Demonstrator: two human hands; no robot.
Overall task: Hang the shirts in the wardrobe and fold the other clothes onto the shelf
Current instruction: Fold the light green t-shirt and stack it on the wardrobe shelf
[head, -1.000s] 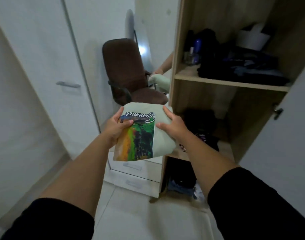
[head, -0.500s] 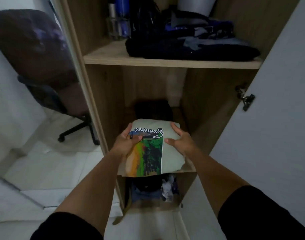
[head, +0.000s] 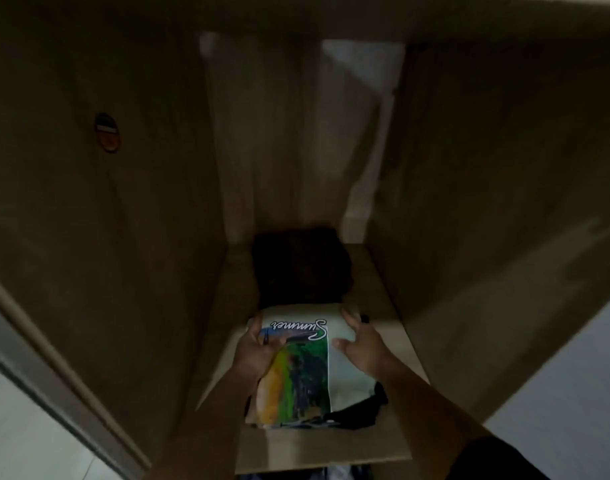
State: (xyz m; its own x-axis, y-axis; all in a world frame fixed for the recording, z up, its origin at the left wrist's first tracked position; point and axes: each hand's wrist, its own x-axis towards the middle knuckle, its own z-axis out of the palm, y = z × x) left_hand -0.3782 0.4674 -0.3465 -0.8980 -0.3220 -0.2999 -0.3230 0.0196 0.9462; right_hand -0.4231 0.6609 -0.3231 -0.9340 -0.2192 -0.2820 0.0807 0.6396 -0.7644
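Head view: folded shirt (head: 305, 362) going down at shelf (head: 397, 327) front edge.
Left hand (head: 257, 351) clamps its left edge; right hand (head: 360, 344), fingers spread, presses. Square it with the dark pile (head: 302, 265) behind before you let go.

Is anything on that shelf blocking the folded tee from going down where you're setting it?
Nothing visible blocks it. The folded tee already lies on the shelf, over a dark garment at the front. The dark pile sits behind it, at the back.
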